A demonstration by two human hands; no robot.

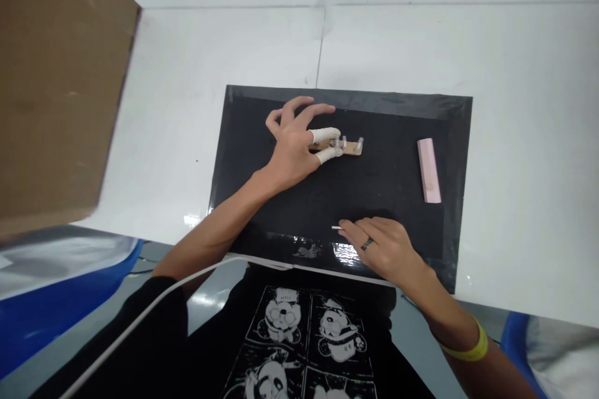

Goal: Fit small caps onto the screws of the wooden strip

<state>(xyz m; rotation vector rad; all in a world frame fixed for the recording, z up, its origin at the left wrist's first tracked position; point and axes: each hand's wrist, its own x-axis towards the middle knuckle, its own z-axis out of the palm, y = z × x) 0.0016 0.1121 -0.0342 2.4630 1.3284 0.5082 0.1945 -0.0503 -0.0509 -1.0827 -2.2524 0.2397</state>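
Observation:
A small tan strip with little clear upright parts (350,147) lies on a black mat (402,118). My left hand (294,137) pinches the strip's left end between thumb and forefinger, both wrapped in white tape, while the other fingers spread above it. My right hand (381,246) rests at the mat's near edge, fingers curled together over a thin white stick (336,227) whose tip pokes out to the left. A ring shows on that hand, and a yellow band circles the wrist.
A pink block (429,169) lies on the right part of the mat. The mat sits on a white table (515,137). A brown cardboard box (56,87) stands at the left. A white cable (154,305) runs across my lap.

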